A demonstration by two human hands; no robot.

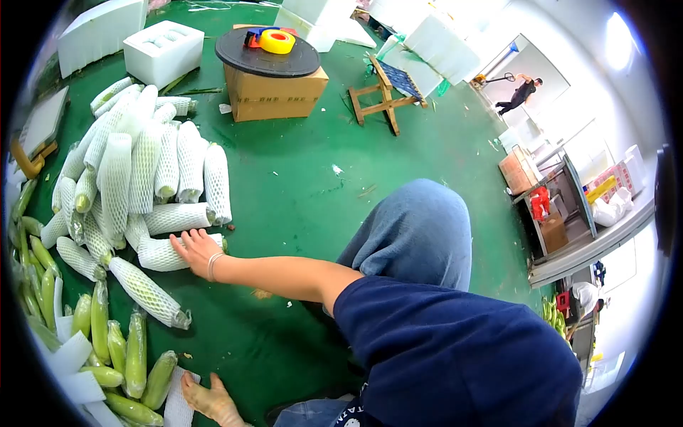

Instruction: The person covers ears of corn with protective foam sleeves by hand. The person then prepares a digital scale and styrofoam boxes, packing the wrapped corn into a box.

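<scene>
My right hand reaches across to the left and rests, fingers spread, on a long vegetable in a white foam net sleeve at the lower edge of a pile. Low in the view, my left hand is palm up with thumb and fingers apart, beside an empty-looking white foam net. Whether it touches the net I cannot tell. Long light-green vegetables in clear film lie left of it; their exact kind is unclear. Another netted vegetable lies between the two groups.
Netted vegetables are heaped at left. Beyond stands a cardboard box topped by a black round board with yellow tape. A wooden folding stool, white foam boxes and a distant person also show.
</scene>
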